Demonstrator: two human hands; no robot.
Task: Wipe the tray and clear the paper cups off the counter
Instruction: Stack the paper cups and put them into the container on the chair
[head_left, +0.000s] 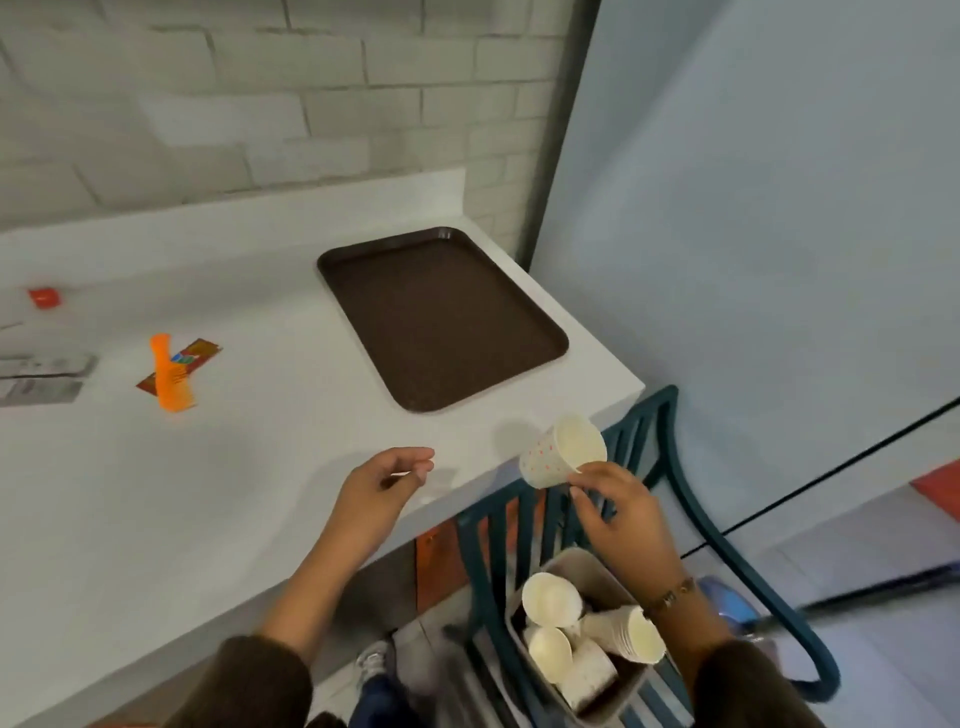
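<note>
An empty dark brown tray (441, 317) lies on the white counter (208, 493) near its right end. My right hand (618, 514) holds a white paper cup with red dots (563, 452), tilted, just past the counter's front right corner. Below it a grey bin (576, 564) on a teal chair holds several used paper cups (553, 600). My left hand (387, 488) hovers over the counter edge, its fingers loosely curled with nothing clearly in them.
An orange comb (171, 379) lies on a red packet (200, 353) at the counter's left. Papers (41, 376) and a small red item (45, 298) sit further left. The teal chair (691, 499) stands against the counter's right corner, by a pale blue wall.
</note>
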